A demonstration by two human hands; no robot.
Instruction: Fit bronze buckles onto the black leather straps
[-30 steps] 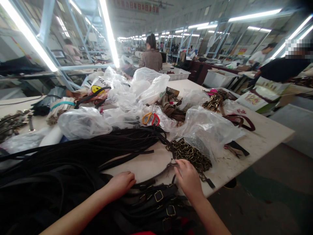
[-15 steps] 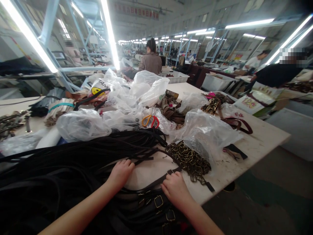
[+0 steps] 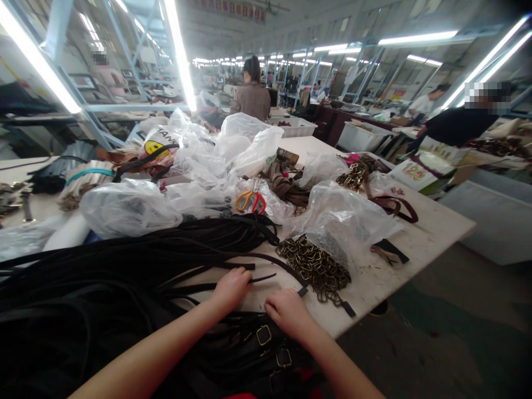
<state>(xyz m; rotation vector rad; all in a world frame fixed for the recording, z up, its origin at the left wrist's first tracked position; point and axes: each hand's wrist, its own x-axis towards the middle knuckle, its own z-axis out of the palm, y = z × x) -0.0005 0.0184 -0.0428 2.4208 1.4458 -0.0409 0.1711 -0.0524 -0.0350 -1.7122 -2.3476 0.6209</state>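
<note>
My left hand (image 3: pixel 233 287) is closed on a thin black strap (image 3: pixel 264 277), whose pointed end sticks out to the right. Just right of it, my right hand (image 3: pixel 286 311) has its fingers curled together; what they hold, if anything, is hidden. A large heap of black straps (image 3: pixel 103 266) covers the left of the table. Below my hands lie straps with square metal buckles (image 3: pixel 263 335). Beyond my right hand, a pile of brass-coloured rings (image 3: pixel 316 269) spills from a clear plastic bag (image 3: pixel 349 213).
Scissors with orange and red handles (image 3: pixel 250 201) lie behind the straps. Plastic bags (image 3: pixel 133 206) and brown straps (image 3: pixel 286 185) crowd the back of the table (image 3: pixel 440 227). White bins (image 3: pixel 490 221) and a person in black (image 3: pixel 461 122) are at the right.
My left hand has moved right, and a thin strap end now shows beyond it. My right hand has shifted slightly left, away from the buckled strap end it was touching.
</note>
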